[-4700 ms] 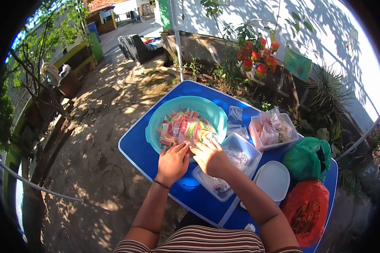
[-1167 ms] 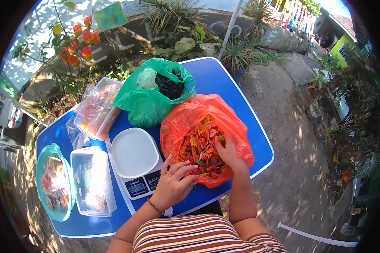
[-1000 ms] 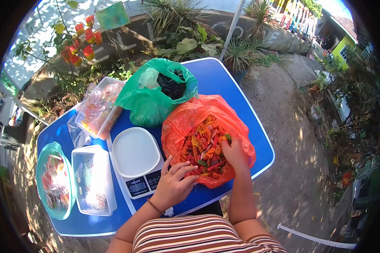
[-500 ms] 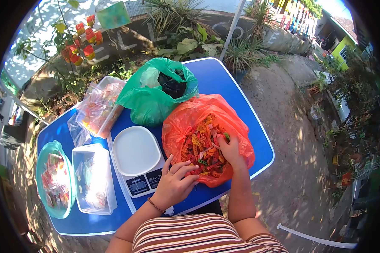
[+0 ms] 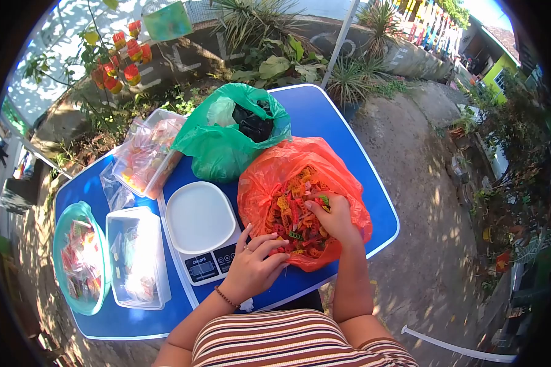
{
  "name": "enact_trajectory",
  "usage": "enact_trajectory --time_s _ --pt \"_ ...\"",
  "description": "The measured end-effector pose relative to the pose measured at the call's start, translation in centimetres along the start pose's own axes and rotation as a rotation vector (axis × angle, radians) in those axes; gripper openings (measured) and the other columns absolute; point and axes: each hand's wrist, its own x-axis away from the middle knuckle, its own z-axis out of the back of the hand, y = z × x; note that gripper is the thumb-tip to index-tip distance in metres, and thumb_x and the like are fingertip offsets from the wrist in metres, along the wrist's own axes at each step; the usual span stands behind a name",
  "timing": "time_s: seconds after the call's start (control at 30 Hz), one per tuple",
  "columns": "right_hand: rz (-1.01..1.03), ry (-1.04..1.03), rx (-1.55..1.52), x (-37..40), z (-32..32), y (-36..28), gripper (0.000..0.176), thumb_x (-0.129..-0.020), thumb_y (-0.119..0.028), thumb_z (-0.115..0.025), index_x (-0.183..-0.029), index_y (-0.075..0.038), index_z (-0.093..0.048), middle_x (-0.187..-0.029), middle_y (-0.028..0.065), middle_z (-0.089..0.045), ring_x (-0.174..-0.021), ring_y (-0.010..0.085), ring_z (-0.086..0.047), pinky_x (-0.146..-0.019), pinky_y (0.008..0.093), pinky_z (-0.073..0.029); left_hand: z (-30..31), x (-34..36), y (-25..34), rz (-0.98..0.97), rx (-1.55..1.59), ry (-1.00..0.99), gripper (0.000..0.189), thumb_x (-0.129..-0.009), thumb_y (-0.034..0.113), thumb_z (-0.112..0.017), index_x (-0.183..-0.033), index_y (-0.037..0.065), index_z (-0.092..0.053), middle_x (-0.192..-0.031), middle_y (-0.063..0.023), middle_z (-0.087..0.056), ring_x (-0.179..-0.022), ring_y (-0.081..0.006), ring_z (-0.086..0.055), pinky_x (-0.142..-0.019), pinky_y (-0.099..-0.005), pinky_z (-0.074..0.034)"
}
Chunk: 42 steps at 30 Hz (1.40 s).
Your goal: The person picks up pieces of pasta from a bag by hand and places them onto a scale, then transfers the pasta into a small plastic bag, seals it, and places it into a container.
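Observation:
A red-orange plastic bag lies open on the table, full of colourful, lattice-shaped dry snack pieces in red, orange and yellow. Inside its mouth is my right hand, fingers curled over the right side of the heap, with a green snack piece showing between thumb and fingers. At the bag's near left edge rests my left hand, its fingers spread and its fingertips against the bag and the nearest pieces. Beside the left hand stands a white kitchen scale with a bare plate and a dark control panel.
Behind the red bag sits a green plastic bag with black plastic in it. To the left are a clear tub of filled packets, a white container with clear bags, and a teal basin of packets. All stand on a blue table.
My right hand has shifted slightly over the snack pieces, its fingers now curled closer together around the green one. My left hand has stayed in place.

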Motion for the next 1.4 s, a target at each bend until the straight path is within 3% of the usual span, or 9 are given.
enact_trajectory --time_s 0.2,0.27,0.47,0.57,0.77,0.87,0.97,1.1,1.4 --pt "0.103 0.268 0.405 2.6 -0.3 4.3 0.039 -0.088 -0.022 -0.080 -0.116 0.003 -0.069 -0.094 0.0192 -0.074 -0.094 0.0384 -0.072 -0.086 0.0443 -0.056 -0.3 0.2 -0.1 0.010 0.013 0.006 0.018 -0.079 0.021 -0.085 -0.094 0.020 -0.076 -0.121 0.0040 -0.071 -0.124 -0.0206 -0.062 -0.120 -0.0585 -0.031" --pt "0.161 0.246 0.430 2.4 -0.8 4.5 0.038 -0.089 -0.021 -0.078 -0.117 0.002 -0.067 -0.096 0.0230 -0.072 -0.103 0.0414 -0.069 -0.092 0.0458 -0.054 -0.5 0.2 0.0 0.006 0.017 0.004 0.018 -0.079 0.021 -0.085 -0.094 0.020 -0.076 -0.121 0.0039 -0.071 -0.124 -0.0206 -0.062 -0.120 -0.0585 -0.031" --pt "-0.104 0.033 0.456 2.4 0.1 -2.8 0.029 -0.090 -0.019 -0.075 -0.107 0.004 -0.069 -0.092 0.0279 -0.071 -0.089 0.0455 -0.070 -0.079 0.0488 -0.057 -0.5 0.1 0.1 -0.003 0.024 0.010 0.018 -0.079 0.022 -0.085 -0.094 0.020 -0.075 -0.122 0.0040 -0.071 -0.124 -0.0212 -0.061 -0.121 -0.0585 -0.030" --pt "0.064 0.071 0.247 2.2 -0.3 0.1 0.028 -0.093 -0.022 -0.073 -0.102 0.005 -0.070 -0.089 0.0278 -0.071 -0.089 0.0441 -0.071 -0.077 0.0477 -0.056 -0.2 0.3 -0.1 -0.002 0.023 -0.015 0.021 -0.080 0.025 -0.085 -0.098 0.020 -0.076 -0.124 0.0023 -0.070 -0.126 -0.0224 -0.060 -0.121 -0.0590 -0.029" --pt "-0.045 0.049 -0.179 3.0 -0.2 -3.1 0.031 -0.102 -0.026 -0.066 -0.093 0.004 -0.067 -0.068 0.0101 -0.067 -0.062 0.0202 -0.066 -0.057 0.0356 -0.049 1.1 -0.5 0.9 0.051 0.073 -0.054 0.039 -0.081 0.030 -0.085 -0.117 0.018 -0.073 -0.131 -0.0020 -0.067 -0.131 -0.0247 -0.059 -0.124 -0.0578 -0.025" --pt "-0.298 -0.276 -0.726 3.0 -0.3 -5.5 0.034 -0.104 -0.026 -0.063 -0.083 0.000 -0.063 -0.064 0.0025 -0.061 -0.058 0.0116 -0.060 -0.052 0.0322 -0.043 1.7 0.0 0.1 0.065 0.031 -0.002 0.041 -0.081 0.027 -0.084 -0.119 0.017 -0.073 -0.131 -0.0022 -0.067 -0.130 -0.0241 -0.059 -0.122 -0.0546 -0.028" --pt "-0.197 -0.441 -0.584 2.7 -1.9 -8.5 0.037 -0.106 -0.028 -0.060 -0.079 -0.002 -0.061 -0.063 0.0015 -0.060 -0.058 0.0110 -0.060 -0.052 0.0308 -0.043 3.4 1.2 -0.5 0.145 -0.081 0.070 0.037 -0.082 0.024 -0.084 -0.117 0.017 -0.074 -0.130 -0.0024 -0.068 -0.126 -0.0239 -0.061 -0.117 -0.0512 -0.033" --pt "0.233 -0.432 -0.038 0.8 -7.2 -12.3 0.033 -0.104 -0.029 -0.060 -0.090 0.001 -0.064 -0.077 0.0161 -0.071 -0.069 0.0281 -0.070 -0.063 0.0421 -0.055 7.4 2.8 -1.0 0.321 -0.202 0.136 0.028 -0.083 0.018 -0.079 -0.110 0.013 -0.075 -0.120 -0.0016 -0.071 -0.110 -0.0220 -0.065 -0.102 -0.0420 -0.040" --pt "0.418 -0.461 0.505 -2.8 -17.3 -15.8 0.027 -0.094 -0.019 -0.068 -0.112 0.000 -0.063 -0.108 0.0258 -0.069 -0.103 0.0415 -0.068 -0.085 0.0517 -0.055 10.2 6.9 -2.9 0.558 -0.310 0.229 0.023 -0.087 0.019 -0.077 -0.108 0.010 -0.076 -0.116 -0.0038 -0.074 -0.108 -0.0239 -0.067 -0.100 -0.0410 -0.040"
